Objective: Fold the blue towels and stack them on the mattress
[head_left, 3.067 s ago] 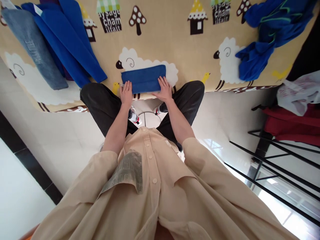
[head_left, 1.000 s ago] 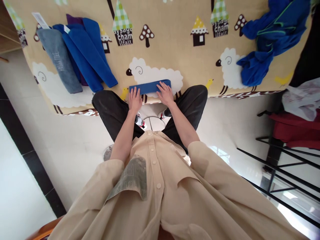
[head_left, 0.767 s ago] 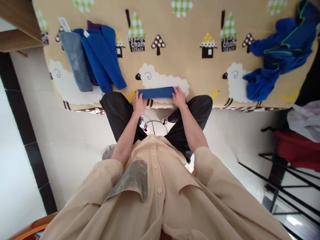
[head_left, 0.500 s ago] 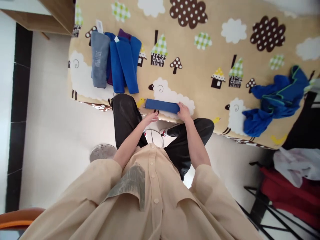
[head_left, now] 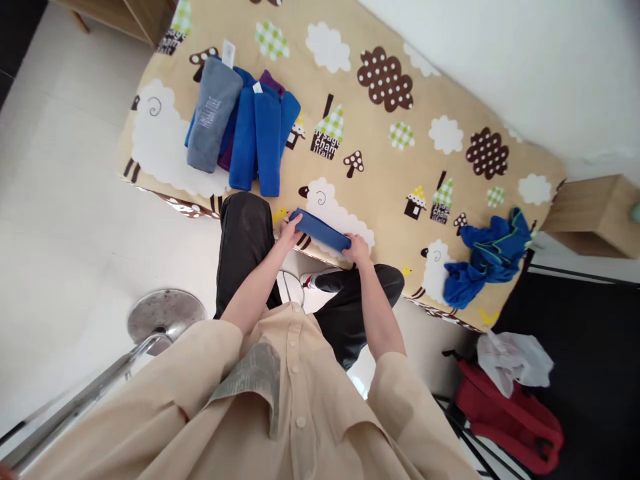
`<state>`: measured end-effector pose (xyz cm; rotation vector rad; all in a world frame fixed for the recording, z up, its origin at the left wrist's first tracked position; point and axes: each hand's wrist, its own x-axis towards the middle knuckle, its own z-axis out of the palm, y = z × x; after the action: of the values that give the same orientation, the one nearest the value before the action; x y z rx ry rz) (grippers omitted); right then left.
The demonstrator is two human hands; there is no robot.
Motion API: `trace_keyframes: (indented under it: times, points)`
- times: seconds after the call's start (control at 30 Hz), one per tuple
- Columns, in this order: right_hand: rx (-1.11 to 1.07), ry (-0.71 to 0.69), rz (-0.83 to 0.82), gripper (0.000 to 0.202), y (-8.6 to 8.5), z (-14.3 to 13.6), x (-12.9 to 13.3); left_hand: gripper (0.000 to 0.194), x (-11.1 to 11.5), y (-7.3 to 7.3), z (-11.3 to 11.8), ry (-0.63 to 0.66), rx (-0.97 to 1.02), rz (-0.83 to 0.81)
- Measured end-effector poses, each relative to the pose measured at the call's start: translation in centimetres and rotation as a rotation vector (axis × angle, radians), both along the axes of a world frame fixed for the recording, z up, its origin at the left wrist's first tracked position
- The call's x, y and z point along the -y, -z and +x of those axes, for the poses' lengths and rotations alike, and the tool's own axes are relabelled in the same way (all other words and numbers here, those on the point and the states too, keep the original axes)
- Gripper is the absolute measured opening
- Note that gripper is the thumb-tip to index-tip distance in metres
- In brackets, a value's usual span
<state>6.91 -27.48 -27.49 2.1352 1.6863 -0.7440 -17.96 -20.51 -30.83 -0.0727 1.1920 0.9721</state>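
Note:
A blue cloth folded into a narrow strip (head_left: 321, 231) is held at both ends near the front edge of the patterned cover (head_left: 380, 180). At its left end, my left hand (head_left: 290, 231) is closed on it; my right hand (head_left: 357, 249) grips the right end. Further left lie several rolled blue cloths (head_left: 268, 140), with a grey roll (head_left: 214, 113) bearing white lettering and a tag beside them. A bit of purple cloth (head_left: 273, 81) shows behind the blue rolls. On the right, a crumpled blue cloth with green edging (head_left: 487, 257) lies loose.
My knees in black trousers (head_left: 245, 247) are against the front edge. A round metal base (head_left: 165, 315) stands on the floor at left. To the right are a red bag (head_left: 510, 420), a white plastic bag (head_left: 515, 363) and a wooden box shelf (head_left: 593, 213).
My left hand has moved up from the front edge and taken hold of the strip's left end. The strip is now tilted more, and the view has turned.

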Motion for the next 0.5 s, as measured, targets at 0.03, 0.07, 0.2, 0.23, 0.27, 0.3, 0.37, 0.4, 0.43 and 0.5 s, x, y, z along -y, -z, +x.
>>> trace_keyframes:
  times: [0.03, 0.07, 0.2, 0.23, 0.27, 0.3, 0.37, 0.4, 0.43, 0.5]
  points:
    - [0.011, 0.012, -0.004, 0.066, 0.0, -0.1, 0.1, 0.054, -0.1, -0.2, 0.1, 0.018, 0.009, 0.027]
    - [0.023, 0.029, -0.005, 0.063, 0.0, -0.1, 0.3, 0.054, -0.2, -0.4, 0.1, 0.046, 0.016, 0.063]
    - [-0.022, 0.102, 0.083, 0.054, 0.2, -0.2, 0.5, 0.052, -1.2, -2.3, 0.4, 0.182, 0.034, 0.298]
    - [-0.073, 0.114, 0.122, 0.056, 0.3, -0.3, 0.4, 0.053, -1.7, -3.0, 0.3, 0.222, 0.032, 0.372]
    - [-0.132, 0.129, 0.159, 0.059, 0.3, -0.7, 0.3, 0.053, -2.2, -3.8, 0.1, 0.270, 0.023, 0.451]
    - [-0.191, 0.150, 0.190, 0.061, 0.4, -1.2, 0.0, 0.053, -2.9, -4.7, -0.3, 0.326, 0.009, 0.535]
    - [-0.290, 0.211, 0.236, 0.060, 0.5, -2.8, -0.9, 0.053, -4.3, -6.5, -1.6, 0.456, -0.033, 0.715]
    - [-0.329, 0.244, 0.260, 0.058, 0.5, -3.9, -1.5, 0.052, -5.0, -7.4, -2.4, 0.526, -0.057, 0.803]
    - [-0.371, 0.269, 0.290, 0.056, 0.6, -5.1, -2.2, 0.050, -5.7, -8.4, -3.3, 0.594, -0.082, 0.886]
    - [-0.489, 0.282, 0.368, 0.060, 0.9, -7.9, -3.7, 0.047, -7.0, -10.3, -5.3, 0.707, -0.141, 1.025]
